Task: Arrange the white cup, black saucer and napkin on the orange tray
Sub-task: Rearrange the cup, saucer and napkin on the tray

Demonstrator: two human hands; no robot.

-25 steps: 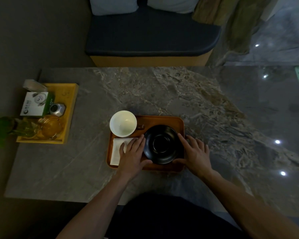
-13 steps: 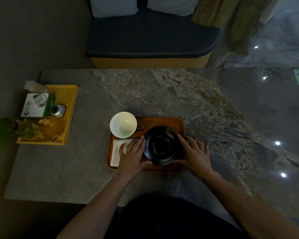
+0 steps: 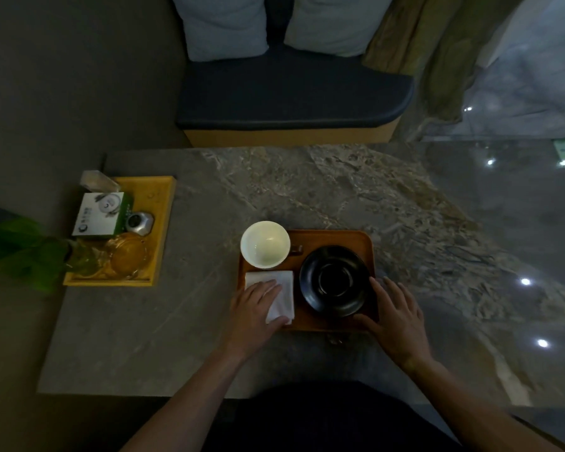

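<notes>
We count one orange tray (image 3: 333, 236) near the table's (image 3: 307, 190) front edge, carrying one white cup (image 3: 265, 244) at its far left corner, one napkin (image 3: 282, 290) at its near left corner and one black saucer (image 3: 335, 281) on its right half. Our left hand (image 3: 253, 309) lies flat on the napkin, fingers together. Our right hand (image 3: 397, 316) is spread at the tray's near right corner, fingertips just beside the saucer. One yellow tray (image 3: 157, 203) sits at the table's left edge.
</notes>
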